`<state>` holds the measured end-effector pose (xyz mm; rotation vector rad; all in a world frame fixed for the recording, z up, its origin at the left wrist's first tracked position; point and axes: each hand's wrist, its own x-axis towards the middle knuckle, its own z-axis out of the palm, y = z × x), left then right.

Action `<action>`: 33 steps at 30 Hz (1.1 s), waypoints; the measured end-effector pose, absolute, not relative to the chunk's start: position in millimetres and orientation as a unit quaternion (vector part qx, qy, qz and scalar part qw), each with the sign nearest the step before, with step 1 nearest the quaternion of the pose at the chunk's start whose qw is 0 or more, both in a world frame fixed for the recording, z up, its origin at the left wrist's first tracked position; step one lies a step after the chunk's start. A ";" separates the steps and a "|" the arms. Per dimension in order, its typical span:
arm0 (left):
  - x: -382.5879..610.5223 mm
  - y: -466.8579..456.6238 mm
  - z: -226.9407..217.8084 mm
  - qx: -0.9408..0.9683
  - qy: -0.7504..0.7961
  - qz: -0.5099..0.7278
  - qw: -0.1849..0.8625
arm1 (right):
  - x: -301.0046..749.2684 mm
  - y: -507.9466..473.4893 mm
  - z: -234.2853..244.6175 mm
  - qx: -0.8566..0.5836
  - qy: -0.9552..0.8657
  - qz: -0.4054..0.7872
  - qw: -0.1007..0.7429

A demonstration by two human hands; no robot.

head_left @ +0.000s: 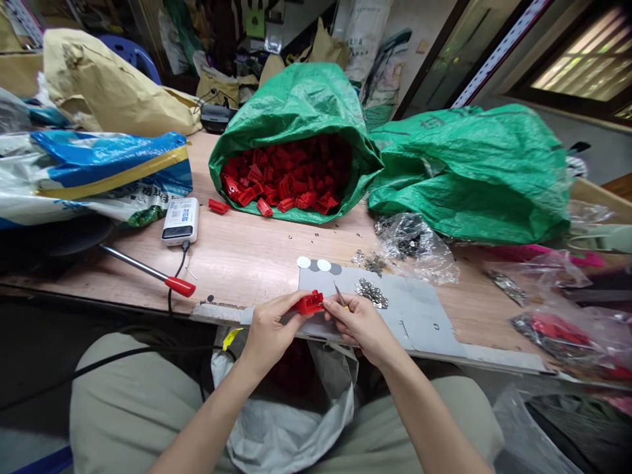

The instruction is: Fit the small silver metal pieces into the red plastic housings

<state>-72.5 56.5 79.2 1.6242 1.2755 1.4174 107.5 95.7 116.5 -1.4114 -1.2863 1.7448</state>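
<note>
My left hand (273, 327) pinches a small red plastic part (310, 303) above the front edge of the bench. Close on its right, my right hand (356, 324) is closed round a thin pointed tool (339, 294), whose dark tip sticks up past the fingers and shows a bit of yellow. Thumb and forefinger of that hand meet at the red part's right end, where a tiny metal bit seems to sit; it is too small to make out. A pile of small metal pieces (371, 293) lies on the grey mat (419, 309) beyond my right hand.
A green sack (301, 99) full of red parts lies open at the back; another green sack (469, 171) is to its right. A white power bank (180, 221) and a red-handled lever (180, 285) are on the left. A whitish bag (276, 434) hangs open between my knees.
</note>
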 end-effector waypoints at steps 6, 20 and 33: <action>-74.4 56.5 78.6 0.650 0.456 0.527 0.303 | 102.1 89.6 110.4 -0.506 -0.509 0.628 0.300; -76.2 55.1 74.4 0.670 0.436 0.542 0.259 | 102.5 84.9 100.8 -0.516 -0.506 0.622 0.302; -77.1 26.7 82.0 0.623 0.406 0.550 0.381 | 109.9 49.2 129.0 -0.448 -0.321 0.793 0.260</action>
